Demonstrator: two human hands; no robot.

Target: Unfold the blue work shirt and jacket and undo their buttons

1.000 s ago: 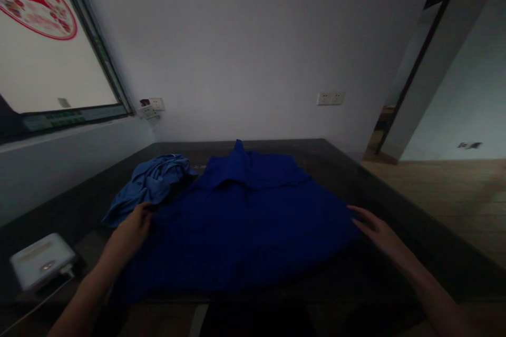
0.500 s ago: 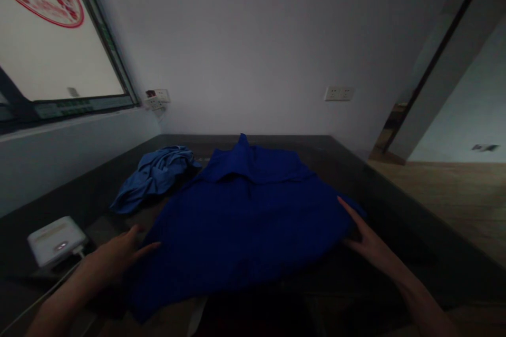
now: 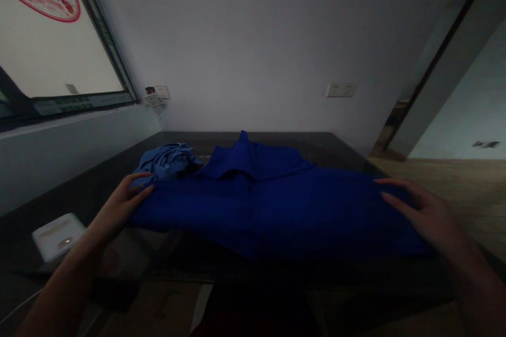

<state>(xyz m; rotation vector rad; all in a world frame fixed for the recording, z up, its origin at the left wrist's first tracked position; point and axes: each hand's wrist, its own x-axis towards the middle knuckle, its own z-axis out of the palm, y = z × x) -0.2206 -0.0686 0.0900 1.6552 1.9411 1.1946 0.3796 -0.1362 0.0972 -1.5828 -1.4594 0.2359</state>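
Observation:
A deep blue shirt (image 3: 256,210) lies spread across the dark table, its collar-like part bunched into a peak toward the wall. At its left side my left hand (image 3: 125,197) pinches the cloth between thumb and fingers. My right hand (image 3: 422,210) grips the opposite side the same way, fingers above and thumb below. Between the two hands the near part of the shirt is stretched wide, and its lower edge sags over the table's near side. Behind my left hand sits a crumpled lighter blue cloth (image 3: 168,160), partly covered by the hand and the shirt.
A white box-shaped device (image 3: 57,237) with a cable rests on the dark table (image 3: 308,139) at left, beside my forearm. The wall (image 3: 245,52) with sockets (image 3: 341,90) rises behind the table. A window (image 3: 47,58) is at left, and wooden floor (image 3: 454,184) shows at right.
Both hands have moved outward and farther from me, closing on the shirt's sides. The shirt's near part has been raised and pulled wider. The lighter blue cloth is now partly covered.

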